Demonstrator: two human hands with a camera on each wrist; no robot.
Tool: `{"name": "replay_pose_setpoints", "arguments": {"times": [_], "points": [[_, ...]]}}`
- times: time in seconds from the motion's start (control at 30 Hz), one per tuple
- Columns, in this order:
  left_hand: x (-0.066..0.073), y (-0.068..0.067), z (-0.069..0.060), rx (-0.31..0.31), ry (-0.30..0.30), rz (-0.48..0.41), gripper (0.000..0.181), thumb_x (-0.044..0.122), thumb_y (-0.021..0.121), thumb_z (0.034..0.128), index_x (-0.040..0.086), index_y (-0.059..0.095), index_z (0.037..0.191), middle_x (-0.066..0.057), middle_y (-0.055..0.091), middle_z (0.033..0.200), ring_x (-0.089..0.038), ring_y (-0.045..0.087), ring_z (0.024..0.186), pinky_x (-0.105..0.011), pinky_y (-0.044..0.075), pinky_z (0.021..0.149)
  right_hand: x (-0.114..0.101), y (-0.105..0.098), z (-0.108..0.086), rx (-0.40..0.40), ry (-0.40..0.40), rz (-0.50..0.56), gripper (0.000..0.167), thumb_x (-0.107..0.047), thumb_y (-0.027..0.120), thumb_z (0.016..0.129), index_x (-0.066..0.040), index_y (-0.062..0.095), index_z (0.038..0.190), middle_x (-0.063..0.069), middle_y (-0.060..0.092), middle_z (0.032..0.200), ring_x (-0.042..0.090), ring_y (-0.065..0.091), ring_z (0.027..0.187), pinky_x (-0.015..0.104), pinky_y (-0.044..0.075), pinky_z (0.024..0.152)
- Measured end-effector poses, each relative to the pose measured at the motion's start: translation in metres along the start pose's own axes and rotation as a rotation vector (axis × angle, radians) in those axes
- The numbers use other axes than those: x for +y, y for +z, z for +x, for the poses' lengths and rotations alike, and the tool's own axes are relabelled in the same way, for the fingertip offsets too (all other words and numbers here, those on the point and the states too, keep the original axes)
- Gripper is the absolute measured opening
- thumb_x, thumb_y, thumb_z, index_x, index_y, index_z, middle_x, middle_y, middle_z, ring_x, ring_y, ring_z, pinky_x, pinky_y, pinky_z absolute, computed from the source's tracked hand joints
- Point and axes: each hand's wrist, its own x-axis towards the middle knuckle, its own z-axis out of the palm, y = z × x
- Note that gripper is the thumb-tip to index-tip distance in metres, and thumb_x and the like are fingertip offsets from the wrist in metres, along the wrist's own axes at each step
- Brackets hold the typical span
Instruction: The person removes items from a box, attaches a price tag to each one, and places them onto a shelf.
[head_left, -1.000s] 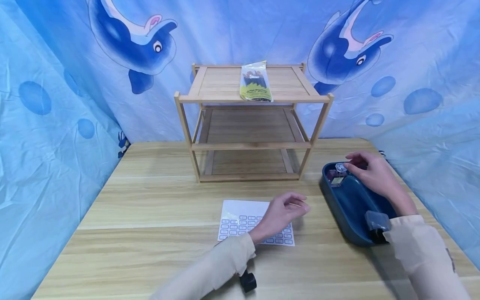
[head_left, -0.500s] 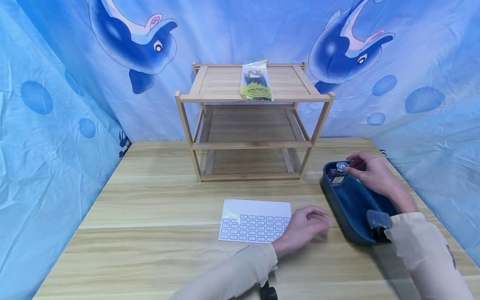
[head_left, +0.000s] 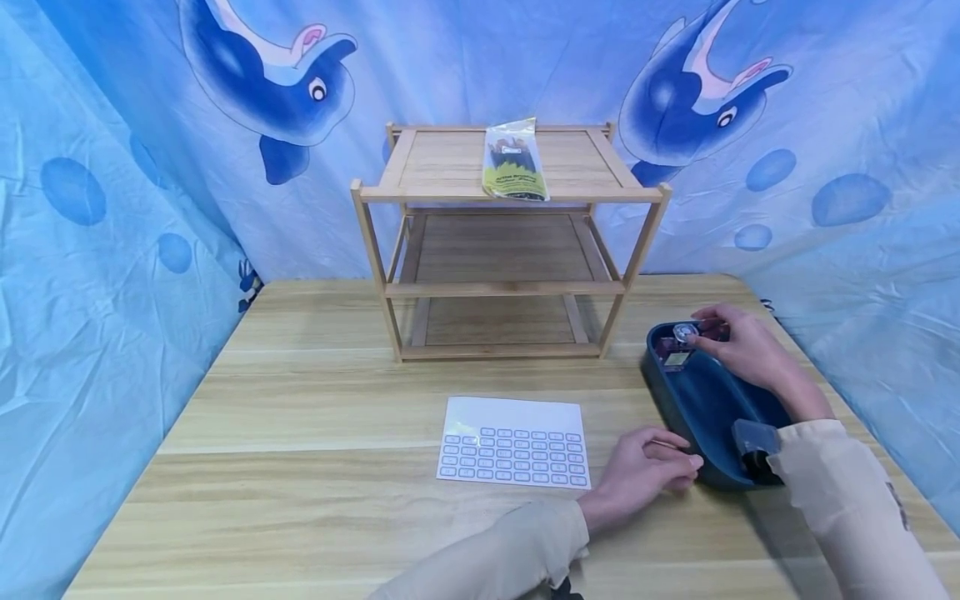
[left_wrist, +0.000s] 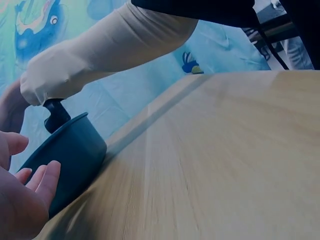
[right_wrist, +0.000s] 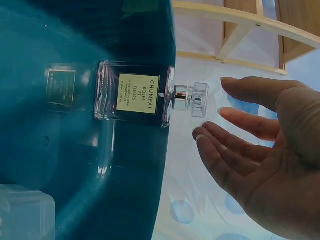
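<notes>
A dark teal tub (head_left: 708, 408) stands on the right side of the table. Inside, at its far left corner, a perfume bottle (right_wrist: 132, 92) with a clear cap stands upright. My right hand (head_left: 738, 350) is at the cap; in the right wrist view its fingers (right_wrist: 250, 130) are spread around the cap with a gap visible. By the tub's near left wall is my left hand (head_left: 645, 475). Its loosely extended fingers (left_wrist: 47, 182) lie at the outside of that wall in the left wrist view; whether they touch it I cannot tell.
A clear plastic box with a black part (head_left: 753, 439) sits at the tub's near end. Left of the tub lies a white sheet with printed labels (head_left: 513, 442). Behind is a wooden three-tier shelf (head_left: 517, 289), a yellow and black packet (head_left: 515, 162) on top.
My left hand has moved right, from over the label sheet to the tub's near left wall. My right hand has stayed by the perfume bottle's cap.
</notes>
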Motion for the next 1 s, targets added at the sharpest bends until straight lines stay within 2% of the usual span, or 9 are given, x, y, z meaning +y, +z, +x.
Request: {"name": "replay_pose_setpoints", "arguments": {"times": [0.37,0.73,0.87,1.0], "points": [[-0.005,0.014,0.005,0.028,-0.028,-0.120,0.017,-0.010,0.074,0.0891,0.004,0.067,0.096,-0.014,0.075,0.082,-0.018,0.072,0.073,-0.028,0.062,0.069,0.010,0.008,0.003,-0.023,-0.003,-0.005,0.045,-0.015,0.067,0.103,0.016,0.053,0.132,0.033,0.064,0.111,0.043,0.063,0.098,0.052,0.056,0.080],[-0.010,0.017,0.010,0.101,-0.054,-0.106,0.020,-0.011,0.075,0.0873,0.005,0.064,0.094,-0.012,0.074,0.079,-0.016,0.070,0.069,-0.028,0.063,0.068,0.013,0.014,0.008,-0.040,0.014,-0.006,0.046,-0.018,0.064,0.104,0.014,0.052,0.136,0.033,0.063,0.115,0.043,0.062,0.101,0.058,0.054,0.084],[-0.011,0.019,0.011,0.088,-0.048,-0.100,0.020,-0.010,0.076,0.0872,0.005,0.064,0.091,-0.011,0.074,0.078,-0.018,0.072,0.070,-0.027,0.062,0.067,0.013,0.014,0.009,-0.039,0.014,-0.002,0.046,-0.018,0.064,0.105,0.014,0.051,0.136,0.035,0.063,0.118,0.046,0.061,0.104,0.063,0.052,0.088],[-0.012,0.021,0.011,0.069,-0.027,-0.104,0.021,-0.012,0.075,0.0872,0.005,0.063,0.089,-0.013,0.074,0.078,-0.028,0.075,0.075,-0.027,0.062,0.066,0.013,0.016,0.009,-0.036,0.013,-0.003,0.045,-0.018,0.064,0.105,0.014,0.053,0.134,0.035,0.063,0.117,0.046,0.061,0.104,0.062,0.052,0.087]]}}
